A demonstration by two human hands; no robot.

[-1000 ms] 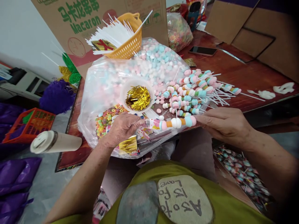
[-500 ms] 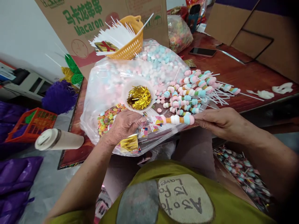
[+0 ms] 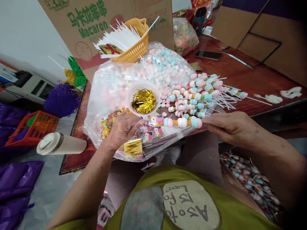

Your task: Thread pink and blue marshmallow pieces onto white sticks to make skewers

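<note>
My right hand [image 3: 226,126] is closed at the right end of a marshmallow candy skewer [image 3: 182,123] strung with pink, white, blue and orange pieces; its fingers hide the stick there. In my left hand [image 3: 126,127], thumb and fingers pinch a clear printed bag [image 3: 157,120], whose mouth meets the skewer's left end. How far the tip reaches inside, I cannot tell. Just beyond lies a pile of candy skewers [image 3: 196,94]. A white bowl [image 3: 129,92] holds gold twist ties [image 3: 145,101]. More printed bags [image 3: 152,134] and a gold tie bundle [image 3: 133,147] lie below my left hand.
Behind stands a yellow basket [image 3: 136,51] of white sticks beside a large bag of marshmallows [image 3: 165,60]. Ring candies [image 3: 107,126] lie left. A phone [image 3: 208,55], a lidded cup [image 3: 62,143] at the left edge, and a box of skewers [image 3: 251,182] low right surround me.
The skewer has shifted slightly right relative to the printed bag, so more of its first marshmallow shows. Both hands keep their holds.
</note>
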